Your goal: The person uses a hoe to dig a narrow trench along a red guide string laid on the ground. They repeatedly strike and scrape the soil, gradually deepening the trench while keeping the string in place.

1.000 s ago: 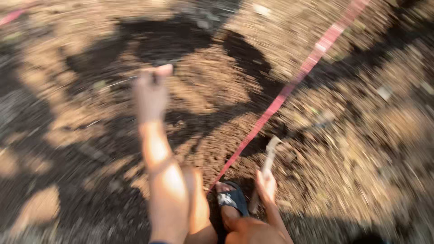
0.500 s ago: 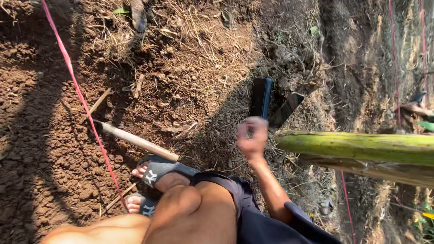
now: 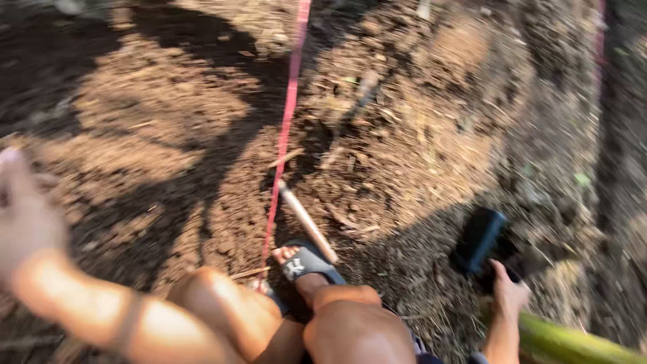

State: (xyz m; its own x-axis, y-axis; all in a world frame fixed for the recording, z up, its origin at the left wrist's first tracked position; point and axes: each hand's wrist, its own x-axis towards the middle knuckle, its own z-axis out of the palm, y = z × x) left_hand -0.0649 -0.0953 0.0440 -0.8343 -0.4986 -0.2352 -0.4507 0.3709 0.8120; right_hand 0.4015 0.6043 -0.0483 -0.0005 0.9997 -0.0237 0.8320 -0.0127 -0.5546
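You are crouched over bare brown soil (image 3: 168, 135) strewn with dry straw and twigs, your knees filling the bottom of the view. Your right hand (image 3: 507, 295) is low at the right, reaching to a dark, block-shaped tool head (image 3: 478, 239) that rests on the ground; your fingers (image 3: 500, 269) touch its near end, but blur hides whether they are curled around it or only pressed against it. Just beside that wrist, a thick green stalk (image 3: 573, 345) lies across the bottom right corner. Your left hand (image 3: 23, 216) is raised at the far left edge, well apart from the tool, heavily smeared by motion, so you cannot tell how its fingers stand; nothing shows in it. Between your knees, one foot in a dark sandal (image 3: 309, 261) stands on the soil. A pale wooden stick (image 3: 306, 221) lies just beside the sandal, and a thin pink string (image 3: 286, 128) runs from the top of the view down to the foot.
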